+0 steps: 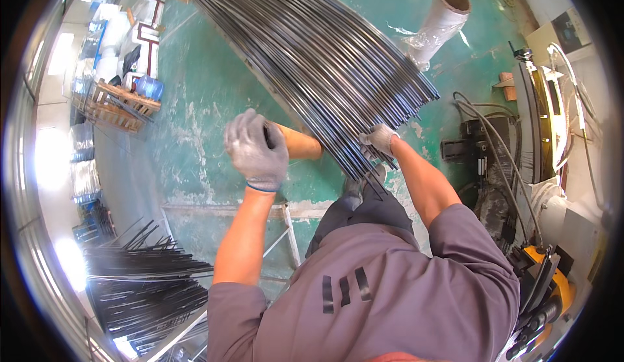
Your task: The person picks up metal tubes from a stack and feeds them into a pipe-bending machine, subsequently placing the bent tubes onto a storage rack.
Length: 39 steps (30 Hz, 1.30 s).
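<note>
A broad bundle of long dark metal rods (312,43) stretches from the far left toward my legs, its ends uneven on the near side. My right hand (381,138), in a light work glove, is closed around rod ends at the near right of the bundle; how many it grips cannot be told. My left hand (257,151), also gloved, is raised left of the bundle, slightly blurred, its fingers loosely curled and no rod visible in them. Beside it is an orange-brown cardboard tube (300,143), whose right end meets the bundle's edge.
A plastic-wrapped roll (441,27) stands on the green floor (201,102) at the far right. Machinery with cables (487,141) is at the right. More dark rods (143,290) lie at the lower left, near a white metal frame (290,235). A wooden pallet (117,105) sits farther left.
</note>
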{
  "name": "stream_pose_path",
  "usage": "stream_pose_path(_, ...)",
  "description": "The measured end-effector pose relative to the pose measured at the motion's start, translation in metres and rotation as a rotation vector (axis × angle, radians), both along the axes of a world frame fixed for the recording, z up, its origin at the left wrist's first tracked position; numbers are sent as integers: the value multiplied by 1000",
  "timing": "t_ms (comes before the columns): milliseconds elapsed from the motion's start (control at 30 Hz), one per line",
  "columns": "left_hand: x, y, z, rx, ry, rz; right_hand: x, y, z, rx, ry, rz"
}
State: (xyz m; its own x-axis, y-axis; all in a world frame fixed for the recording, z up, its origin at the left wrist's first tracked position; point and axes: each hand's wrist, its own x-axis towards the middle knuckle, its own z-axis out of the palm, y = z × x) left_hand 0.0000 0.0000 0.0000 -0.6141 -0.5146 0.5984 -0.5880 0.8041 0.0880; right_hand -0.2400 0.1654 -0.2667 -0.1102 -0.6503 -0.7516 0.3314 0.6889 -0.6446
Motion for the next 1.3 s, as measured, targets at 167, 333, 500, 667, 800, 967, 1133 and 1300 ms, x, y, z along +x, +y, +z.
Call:
stream_pose_path(167,12,81,-5,293,80,-523,33,37,85,80,147,33)
stream_pose_path(333,39,141,-144,1161,1,-263,54,102,132,162,376,143)
stream_pose_path(500,39,99,-199,1864,288,33,86,146,156,213,519,191)
stream_pose_path(667,25,99,-185,1941,429,54,111,149,127,202,721,249)
stream_pose_path(800,57,128,-176,1862,203,17,101,112,79,207,826,250)
stream_pose_path(967,140,170,-178,1872,105,237,99,61,0,230,933,285)
stream_pose_path(1133,169,179,-171,1780,99,414,131,66,-48,380,968,307)
stream_pose_path(1300,160,176,-179,1733,127,456,110,75,-54,345,886,353)
